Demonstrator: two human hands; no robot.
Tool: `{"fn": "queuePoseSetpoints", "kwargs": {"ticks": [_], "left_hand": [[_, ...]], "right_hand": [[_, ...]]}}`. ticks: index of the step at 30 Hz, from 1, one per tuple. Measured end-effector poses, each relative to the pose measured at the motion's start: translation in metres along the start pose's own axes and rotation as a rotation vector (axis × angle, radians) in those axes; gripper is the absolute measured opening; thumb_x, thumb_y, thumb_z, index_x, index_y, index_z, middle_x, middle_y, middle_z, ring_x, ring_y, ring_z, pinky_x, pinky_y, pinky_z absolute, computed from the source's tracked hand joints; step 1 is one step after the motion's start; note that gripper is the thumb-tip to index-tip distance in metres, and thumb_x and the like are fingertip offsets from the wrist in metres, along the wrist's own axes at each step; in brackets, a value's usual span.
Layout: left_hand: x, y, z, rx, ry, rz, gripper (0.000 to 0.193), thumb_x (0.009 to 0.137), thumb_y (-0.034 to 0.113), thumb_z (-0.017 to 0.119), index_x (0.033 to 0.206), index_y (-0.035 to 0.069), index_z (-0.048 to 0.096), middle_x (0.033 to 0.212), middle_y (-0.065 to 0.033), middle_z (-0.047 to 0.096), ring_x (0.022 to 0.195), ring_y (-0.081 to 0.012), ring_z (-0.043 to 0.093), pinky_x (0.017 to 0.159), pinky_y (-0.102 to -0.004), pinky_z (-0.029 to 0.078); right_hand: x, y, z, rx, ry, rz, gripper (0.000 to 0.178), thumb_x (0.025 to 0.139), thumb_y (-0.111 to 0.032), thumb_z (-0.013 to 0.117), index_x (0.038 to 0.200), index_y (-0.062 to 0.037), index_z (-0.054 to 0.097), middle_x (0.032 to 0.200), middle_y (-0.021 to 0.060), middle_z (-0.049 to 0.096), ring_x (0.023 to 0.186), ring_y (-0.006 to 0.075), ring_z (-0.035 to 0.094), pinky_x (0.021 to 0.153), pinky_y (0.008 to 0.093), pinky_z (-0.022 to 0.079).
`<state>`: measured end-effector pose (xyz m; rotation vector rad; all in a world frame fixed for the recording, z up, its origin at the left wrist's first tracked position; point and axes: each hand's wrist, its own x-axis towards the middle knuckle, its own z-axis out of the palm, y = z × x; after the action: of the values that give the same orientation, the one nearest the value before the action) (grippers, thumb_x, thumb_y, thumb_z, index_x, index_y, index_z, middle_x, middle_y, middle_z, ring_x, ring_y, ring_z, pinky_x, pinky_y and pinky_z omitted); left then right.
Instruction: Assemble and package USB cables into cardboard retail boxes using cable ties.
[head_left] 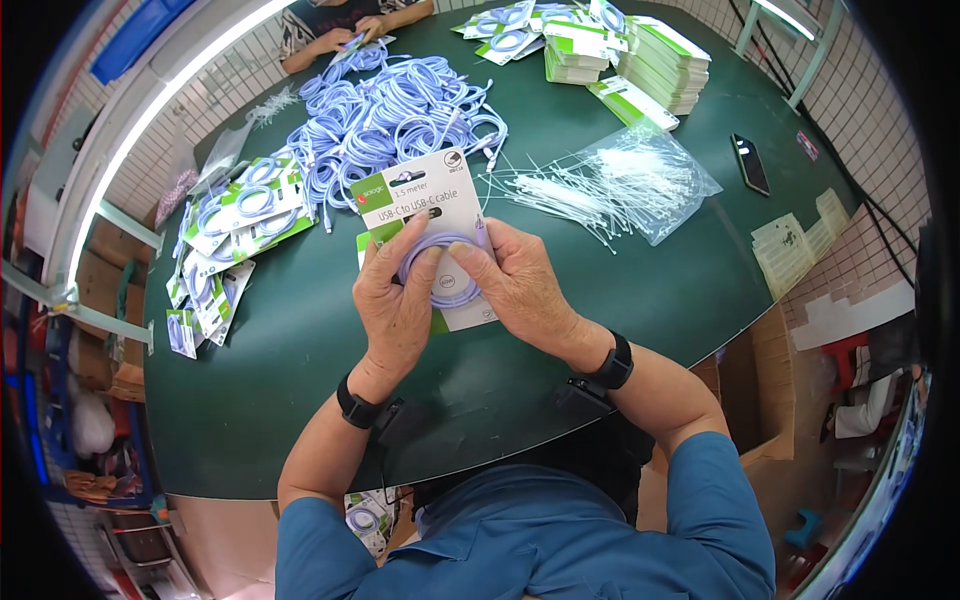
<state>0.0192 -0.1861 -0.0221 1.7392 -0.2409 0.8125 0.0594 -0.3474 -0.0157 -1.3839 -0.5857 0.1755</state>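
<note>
Upright in front of me, over the near middle of the table, is a white and green packaging card point(470, 178) with a hanging slot near its top. A coiled lilac charging cable point(437, 240) lies against its face. My left hand point(392, 300) grips the card's left side, thumb and index finger pressing on the coil. On the right edge, my right hand point(530, 290) is closed round the card, its thumb on the coil. Green shows behind the card's left edge; whether that is a second card I cannot tell. Most of my fingers behind the card are hidden.
Beyond the card lies a heap of lilac cables point(390, 115). Carded cables point(250, 205) are piled at left. White cable ties point(570, 195) spill from a clear bag. Card stacks point(665, 65) and a phone point(750, 164) lie right. Another person's hands point(370, 27) work at the far edge.
</note>
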Motion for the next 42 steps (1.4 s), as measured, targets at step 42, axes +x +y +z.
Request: {"fn": "queuePoseSetpoints", "kwargs": {"ticks": [42], "left_hand": [[-0.003,-0.008,0.0,-0.115,-0.044,-0.172,0.018,0.096,0.005,0.071,0.113,0.005,0.077,0.113,-0.0102,0.071,0.102,-0.017,0.068,0.089,-0.0287,0.054]], "right_hand": [[0.011,0.009,-0.007,-0.078,0.039,-0.055,0.023,0.094,-0.003,0.072,0.117,0.0031,0.072,0.106,0.0054,0.073,0.093,0.0085,0.066,0.081,0.0257,0.057]]}}
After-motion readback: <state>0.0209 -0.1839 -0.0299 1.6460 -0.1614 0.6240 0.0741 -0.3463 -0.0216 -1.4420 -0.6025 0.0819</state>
